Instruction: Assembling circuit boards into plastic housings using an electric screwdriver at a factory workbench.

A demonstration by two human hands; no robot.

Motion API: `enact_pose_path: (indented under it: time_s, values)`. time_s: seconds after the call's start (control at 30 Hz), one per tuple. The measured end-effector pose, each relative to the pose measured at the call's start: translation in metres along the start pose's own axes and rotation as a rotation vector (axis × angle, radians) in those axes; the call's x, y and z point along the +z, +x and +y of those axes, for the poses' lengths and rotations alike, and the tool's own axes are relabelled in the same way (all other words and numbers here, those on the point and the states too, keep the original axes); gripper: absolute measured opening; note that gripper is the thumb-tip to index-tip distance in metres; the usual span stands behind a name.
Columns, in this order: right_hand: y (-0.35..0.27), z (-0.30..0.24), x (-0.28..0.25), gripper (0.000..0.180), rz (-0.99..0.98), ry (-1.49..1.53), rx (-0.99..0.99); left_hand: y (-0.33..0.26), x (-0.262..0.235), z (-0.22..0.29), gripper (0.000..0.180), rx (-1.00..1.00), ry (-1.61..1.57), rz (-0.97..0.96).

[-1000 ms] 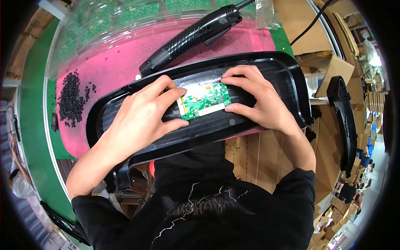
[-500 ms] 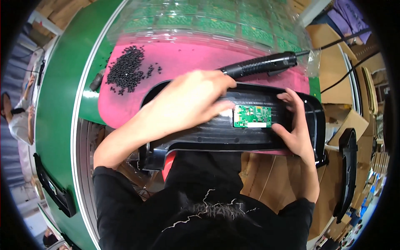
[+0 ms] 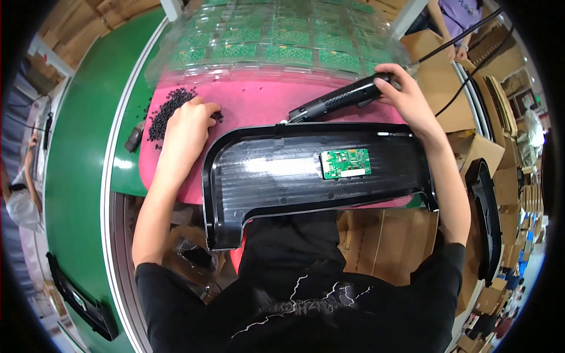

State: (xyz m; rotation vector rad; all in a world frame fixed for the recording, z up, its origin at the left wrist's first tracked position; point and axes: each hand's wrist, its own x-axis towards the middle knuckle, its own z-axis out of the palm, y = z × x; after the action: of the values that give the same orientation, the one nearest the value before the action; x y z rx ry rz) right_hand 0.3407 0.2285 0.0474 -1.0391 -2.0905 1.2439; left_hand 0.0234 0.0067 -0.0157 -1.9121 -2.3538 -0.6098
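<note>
My left hand (image 3: 191,126) reaches to the right side of a pile of tiny black screws (image 3: 163,115), its fingers curled down and bunched among them. What the fingertips hold, if anything, is hidden. My right hand (image 3: 409,103) has thumb and fingers closed round the rear end of a black electric screwdriver (image 3: 338,101), whose tip points left, just behind the housing. In front of me a long black plastic housing (image 3: 271,188) lies with its hollow side up. A small green circuit board (image 3: 347,163) sits inside it, right of the middle, with neither hand touching it.
A pink mat (image 3: 253,103) lies under the work. Clear plastic trays (image 3: 288,56) of green boards stand behind it. A dark lump (image 3: 134,138) rests at the left. Other black housings lie on the green belt (image 3: 82,300) and at the right (image 3: 485,217). Another person (image 3: 459,17) is at the far right.
My left hand has moved from over the housing to the screw pile. My right hand has left the board's side and taken hold of the screwdriver. The housing has shifted slightly left.
</note>
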Motion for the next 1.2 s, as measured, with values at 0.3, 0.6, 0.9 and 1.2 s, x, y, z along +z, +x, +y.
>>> enact_pose_path:
  time_s: [0.3,0.6,0.9,1.2]
  values:
    - [0.026,-0.036,0.11,0.048,0.206,0.633,-0.402,0.011,0.01,-0.012,0.013,0.039,0.006,0.069]
    - [0.008,-0.069,0.093,0.025,0.15,1.193,-0.33,0.009,-0.034,0.038,0.016,0.007,-0.516,0.093]
    - [-0.057,-0.084,0.061,0.042,0.104,1.346,-0.45,0.013,-0.044,0.109,0.014,0.194,-0.947,-0.058]
    - [-0.097,-0.086,0.037,0.049,0.02,1.191,-0.802,0.024,-0.021,0.116,0.013,0.031,-1.444,-0.47]
